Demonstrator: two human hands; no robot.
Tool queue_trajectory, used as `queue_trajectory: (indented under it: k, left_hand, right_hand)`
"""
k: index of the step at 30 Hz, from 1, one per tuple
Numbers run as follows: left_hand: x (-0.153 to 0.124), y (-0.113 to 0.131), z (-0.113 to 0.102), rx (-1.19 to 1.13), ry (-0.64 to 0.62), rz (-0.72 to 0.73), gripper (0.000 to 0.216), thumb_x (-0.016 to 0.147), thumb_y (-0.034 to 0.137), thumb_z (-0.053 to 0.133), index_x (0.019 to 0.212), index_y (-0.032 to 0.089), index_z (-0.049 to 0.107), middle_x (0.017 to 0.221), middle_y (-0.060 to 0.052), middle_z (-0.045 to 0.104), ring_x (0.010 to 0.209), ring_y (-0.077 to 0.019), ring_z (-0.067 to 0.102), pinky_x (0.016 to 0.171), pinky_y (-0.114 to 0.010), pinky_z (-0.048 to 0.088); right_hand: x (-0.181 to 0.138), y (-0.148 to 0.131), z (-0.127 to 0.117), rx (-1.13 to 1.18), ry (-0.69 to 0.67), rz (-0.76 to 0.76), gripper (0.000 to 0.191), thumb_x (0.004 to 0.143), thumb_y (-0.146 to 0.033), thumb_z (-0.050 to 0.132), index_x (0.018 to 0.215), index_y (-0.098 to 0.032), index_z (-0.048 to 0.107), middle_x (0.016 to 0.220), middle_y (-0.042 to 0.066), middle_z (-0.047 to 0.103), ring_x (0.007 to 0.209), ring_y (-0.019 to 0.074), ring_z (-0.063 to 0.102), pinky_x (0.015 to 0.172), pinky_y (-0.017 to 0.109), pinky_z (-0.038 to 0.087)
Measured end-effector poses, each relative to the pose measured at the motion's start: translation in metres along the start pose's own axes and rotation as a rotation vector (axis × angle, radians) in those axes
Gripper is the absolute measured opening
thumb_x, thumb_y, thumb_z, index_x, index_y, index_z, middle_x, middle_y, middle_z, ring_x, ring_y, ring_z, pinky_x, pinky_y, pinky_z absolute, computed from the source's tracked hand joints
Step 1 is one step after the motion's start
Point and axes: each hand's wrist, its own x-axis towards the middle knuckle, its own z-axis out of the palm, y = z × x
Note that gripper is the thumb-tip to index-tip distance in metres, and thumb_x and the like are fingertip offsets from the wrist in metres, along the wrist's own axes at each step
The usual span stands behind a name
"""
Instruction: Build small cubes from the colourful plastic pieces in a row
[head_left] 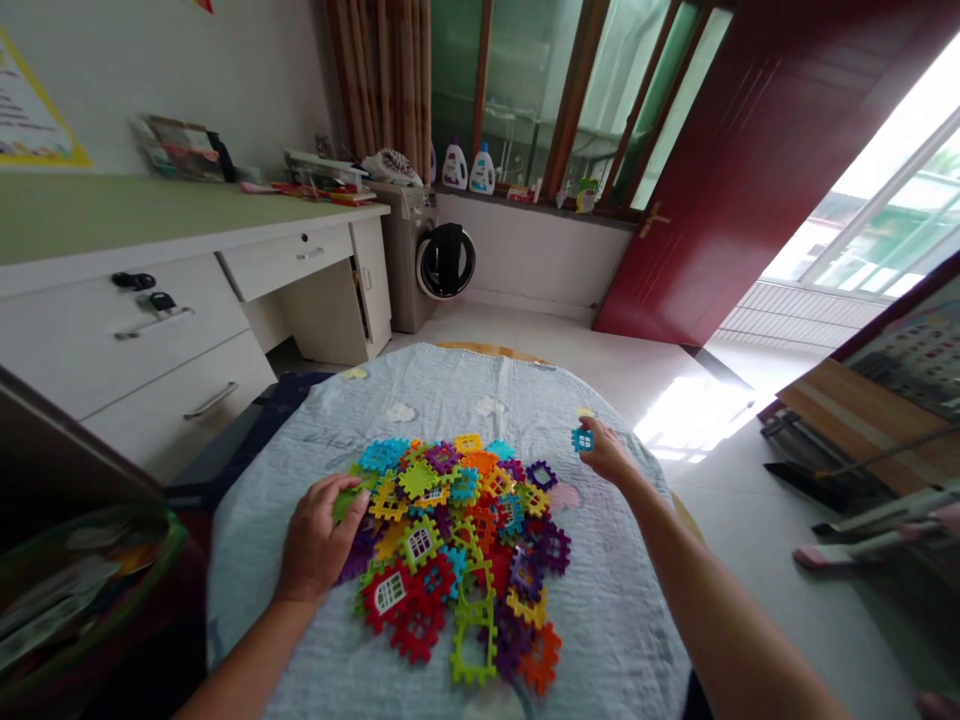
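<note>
A pile of colourful plastic interlocking tiles (457, 540) lies in the middle of a round table covered with a pale blue cloth (615, 620). My left hand (319, 540) rests palm down on the left edge of the pile, fingers spread over green and purple tiles. To the right of the pile, raised a little above the cloth, my right hand (607, 455) pinches a small blue window tile (582, 439).
A white desk with drawers (150, 320) stands at the left, a washing machine (420, 260) beyond it. A red door (735, 170) is open at the right onto a bright balcony. A green basket (82, 590) sits low at the left.
</note>
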Motion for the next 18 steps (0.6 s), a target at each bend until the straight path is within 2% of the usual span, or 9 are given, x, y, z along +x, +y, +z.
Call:
queue_trajectory:
  k: [9, 14, 18]
  left_hand:
    - [-0.001, -0.002, -0.001, 0.001, -0.017, -0.027, 0.036, 0.087, 0.053, 0.049, 0.099, 0.021, 0.06, 0.106, -0.008, 0.062, 0.105, -0.0261, 0.058, 0.101, -0.045, 0.043]
    - [-0.001, -0.003, -0.002, 0.002, -0.036, -0.027, 0.036, 0.086, 0.052, 0.049, 0.099, 0.021, 0.06, 0.106, -0.008, 0.062, 0.104, -0.0261, 0.058, 0.1, -0.045, 0.044]
    - [0.0, -0.003, -0.002, 0.012, -0.035, -0.029, 0.035, 0.086, 0.052, 0.05, 0.098, 0.021, 0.061, 0.104, -0.008, 0.062, 0.103, -0.0261, 0.059, 0.099, -0.045, 0.044]
  right_hand:
    - [0.014, 0.009, 0.022, -0.047, -0.11, 0.013, 0.068, 0.066, -0.015, 0.061, 0.133, -0.019, 0.052, 0.131, 0.012, 0.056, 0.116, 0.0254, 0.052, 0.093, 0.032, 0.039]
    - [0.021, 0.012, 0.017, -0.08, -0.153, -0.004, 0.058, 0.064, -0.016, 0.065, 0.122, -0.017, 0.061, 0.119, 0.011, 0.059, 0.107, 0.023, 0.055, 0.092, 0.029, 0.038]
    - [0.027, 0.027, 0.005, -0.096, -0.145, 0.028, 0.06, 0.066, -0.017, 0.065, 0.125, -0.016, 0.059, 0.123, 0.013, 0.056, 0.109, 0.0244, 0.053, 0.092, 0.03, 0.038]
